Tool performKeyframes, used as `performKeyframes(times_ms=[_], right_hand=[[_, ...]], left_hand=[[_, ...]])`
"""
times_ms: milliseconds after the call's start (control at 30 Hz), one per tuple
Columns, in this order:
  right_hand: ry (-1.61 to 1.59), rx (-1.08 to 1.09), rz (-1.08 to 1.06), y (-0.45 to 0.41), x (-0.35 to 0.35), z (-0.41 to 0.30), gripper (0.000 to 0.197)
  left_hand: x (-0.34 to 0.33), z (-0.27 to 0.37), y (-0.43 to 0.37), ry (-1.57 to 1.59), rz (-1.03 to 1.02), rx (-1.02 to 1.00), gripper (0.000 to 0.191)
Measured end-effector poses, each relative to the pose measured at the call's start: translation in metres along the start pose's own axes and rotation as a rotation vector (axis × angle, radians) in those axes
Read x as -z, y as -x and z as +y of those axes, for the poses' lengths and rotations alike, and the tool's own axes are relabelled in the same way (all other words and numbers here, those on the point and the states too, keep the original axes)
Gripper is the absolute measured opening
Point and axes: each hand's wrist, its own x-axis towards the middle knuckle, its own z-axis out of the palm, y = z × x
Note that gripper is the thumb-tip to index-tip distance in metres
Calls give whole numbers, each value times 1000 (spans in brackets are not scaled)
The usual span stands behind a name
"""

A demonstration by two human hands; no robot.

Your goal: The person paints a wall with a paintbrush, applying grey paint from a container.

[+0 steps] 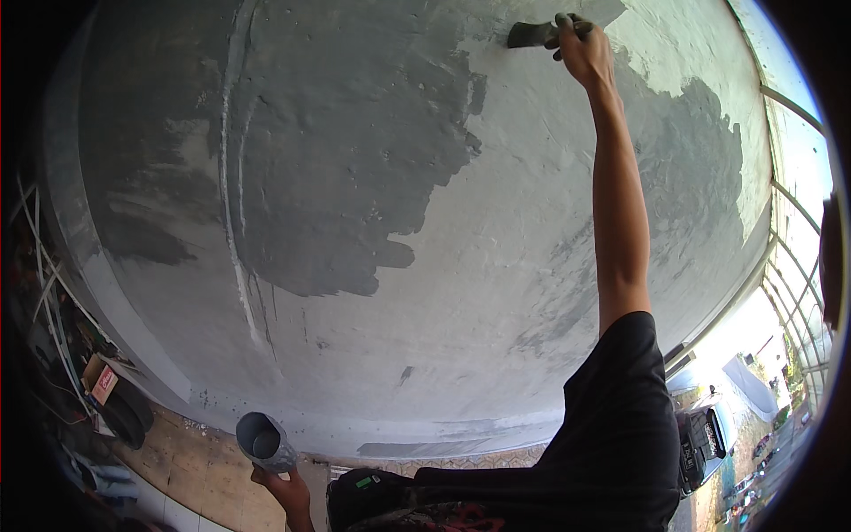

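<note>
My right hand (585, 50) reaches high up the wall and grips a paintbrush (532, 34), its bristles pointing left against the surface. The plastered wall (492, 219) carries uneven patches of dark grey paint (346, 159) over a lighter grey ground. Low at the left, my left hand (287, 493) holds a grey paint cup (264, 442) from below. The cup's open mouth faces the camera, and something grey shows inside it.
A ridge (229, 166) runs down the wall at left. Beyond it stand a cardboard box (100, 378), a tyre (126, 419) and metal bars (50, 266). A parked car (705, 439) is at lower right, below a metal-framed canopy (794, 206). Paving (492, 459) lies at the wall's foot.
</note>
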Motion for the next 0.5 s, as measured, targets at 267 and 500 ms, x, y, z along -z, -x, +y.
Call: performKeyframes(times_ms=[267, 500], right_hand=[[-100, 363, -101, 17, -52, -51, 43], [302, 137, -16, 19, -12, 11, 38]], left_hand=[[-9, 15, -1, 7, -55, -32, 67], [-22, 25, 0, 67, -85, -50, 65]])
